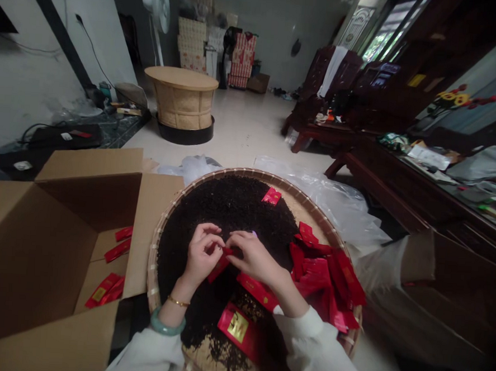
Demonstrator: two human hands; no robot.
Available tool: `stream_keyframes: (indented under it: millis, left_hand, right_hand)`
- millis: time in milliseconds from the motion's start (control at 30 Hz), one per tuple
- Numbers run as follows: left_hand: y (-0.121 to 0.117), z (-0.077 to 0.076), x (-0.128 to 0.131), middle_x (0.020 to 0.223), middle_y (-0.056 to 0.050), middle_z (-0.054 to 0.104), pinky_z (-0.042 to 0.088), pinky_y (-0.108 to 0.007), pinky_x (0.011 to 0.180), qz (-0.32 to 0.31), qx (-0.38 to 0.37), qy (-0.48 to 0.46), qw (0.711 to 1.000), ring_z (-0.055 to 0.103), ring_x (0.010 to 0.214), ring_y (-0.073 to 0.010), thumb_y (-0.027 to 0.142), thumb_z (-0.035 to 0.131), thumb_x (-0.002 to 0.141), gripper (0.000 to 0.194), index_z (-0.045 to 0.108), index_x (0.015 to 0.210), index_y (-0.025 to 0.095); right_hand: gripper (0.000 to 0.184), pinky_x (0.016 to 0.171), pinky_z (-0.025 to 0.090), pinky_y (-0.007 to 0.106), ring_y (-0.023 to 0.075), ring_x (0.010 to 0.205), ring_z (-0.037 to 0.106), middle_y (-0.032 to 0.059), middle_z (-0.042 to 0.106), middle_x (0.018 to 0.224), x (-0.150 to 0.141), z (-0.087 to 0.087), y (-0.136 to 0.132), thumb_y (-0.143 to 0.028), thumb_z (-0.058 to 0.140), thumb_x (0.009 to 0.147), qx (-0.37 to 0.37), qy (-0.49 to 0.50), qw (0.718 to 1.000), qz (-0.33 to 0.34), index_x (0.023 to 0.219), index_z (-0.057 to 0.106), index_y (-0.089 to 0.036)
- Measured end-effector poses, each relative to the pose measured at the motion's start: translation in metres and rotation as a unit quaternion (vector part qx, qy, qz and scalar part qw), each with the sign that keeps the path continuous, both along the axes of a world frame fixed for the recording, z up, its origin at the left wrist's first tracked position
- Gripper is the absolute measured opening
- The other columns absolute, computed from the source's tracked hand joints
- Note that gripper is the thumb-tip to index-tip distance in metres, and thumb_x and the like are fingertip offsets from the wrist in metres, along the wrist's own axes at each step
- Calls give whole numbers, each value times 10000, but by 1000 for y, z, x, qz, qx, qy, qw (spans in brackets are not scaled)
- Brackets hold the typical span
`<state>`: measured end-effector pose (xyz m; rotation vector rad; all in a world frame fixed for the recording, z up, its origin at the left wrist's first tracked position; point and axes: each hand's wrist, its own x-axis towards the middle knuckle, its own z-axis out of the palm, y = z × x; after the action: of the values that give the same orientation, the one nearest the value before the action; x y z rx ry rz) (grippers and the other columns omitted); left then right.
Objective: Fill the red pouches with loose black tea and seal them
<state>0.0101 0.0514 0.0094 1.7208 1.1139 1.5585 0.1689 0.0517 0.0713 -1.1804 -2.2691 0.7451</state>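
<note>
My left hand [202, 254] and my right hand [255, 257] meet over a round woven bamboo tray [154, 258] spread with dark loose leaves, likely tea [226, 201]. Fingers of both pinch the top edge of a small red packet [218, 269], which hangs partly hidden below them. Under my right wrist lies another red packet [258, 292]. Closer to me, a red packet with a gold label [238, 326] rests on the leaves. To the right is a heap of red packets [316, 276], and one small red packet [272, 196] sits at the far side.
At left stands an open cardboard box [131, 240] with several red packets [106, 290] inside. Clear plastic sheeting [323, 195] covers floor behind the tray. A dark wooden table [403, 189] and another carton [451, 293] are on the right. Farther back are a round woven stand [183, 103] and a fan [160, 6].
</note>
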Motion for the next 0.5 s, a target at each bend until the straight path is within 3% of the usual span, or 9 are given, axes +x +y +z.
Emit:
stream_keyframes:
  millis: [100, 167, 233, 367, 433, 500]
  left_hand:
    - [2, -1, 1, 1039, -79, 570, 543, -263, 685, -19, -74, -56, 996, 611, 943, -178, 175, 543, 785, 119, 646, 845, 186]
    - [4, 0, 0, 1058, -84, 625, 539, -290, 728, -29, -159, -124, 979, 628, 946, -185, 267, 553, 805, 254, 607, 1042, 194]
    - [5, 2, -2, 1028, -90, 679, 531, -315, 744, -71, -260, -192, 944, 654, 908, -204, 391, 559, 810, 391, 569, 1136, 177]
    - [1, 11, -6, 833, -108, 729, 527, -341, 651, -242, -445, -238, 829, 687, 715, -241, 625, 567, 742, 587, 648, 1006, 108]
    - [-3, 15, -7, 783, -109, 730, 523, -343, 654, -299, -477, -237, 792, 684, 674, -234, 639, 595, 722, 594, 667, 953, 96]
    - [-5, 17, -8, 770, -101, 729, 519, -342, 707, -326, -472, -237, 784, 681, 679, -217, 599, 628, 729, 543, 675, 928, 96]
  right_hand:
    - [143, 928, 385, 476, 294, 1071, 562, 72, 659, 923, 8, 5, 6, -81, 639, 717, 12, -10, 1000, -10, 764, 603, -212]
    - [114, 967, 360, 493, 292, 1131, 531, 52, 664, 876, 15, 9, 10, -113, 611, 758, 15, 16, 1000, 12, 772, 596, -225]
    - [94, 992, 348, 504, 286, 1192, 487, 51, 672, 914, 21, 15, 13, -141, 574, 803, 21, 54, 997, 45, 795, 589, -234]
    - [125, 1026, 333, 508, 268, 1267, 416, 58, 684, 1039, 27, 27, 12, -137, 521, 842, 42, 97, 989, 105, 822, 586, -242]
    - [169, 1050, 302, 522, 264, 1272, 416, 54, 691, 1013, 27, 32, 9, -111, 510, 834, 47, 84, 988, 119, 851, 608, -248]
    - [214, 1077, 246, 546, 269, 1270, 426, 51, 692, 984, 26, 34, 6, -99, 538, 801, 50, 61, 990, 113, 908, 635, -256]
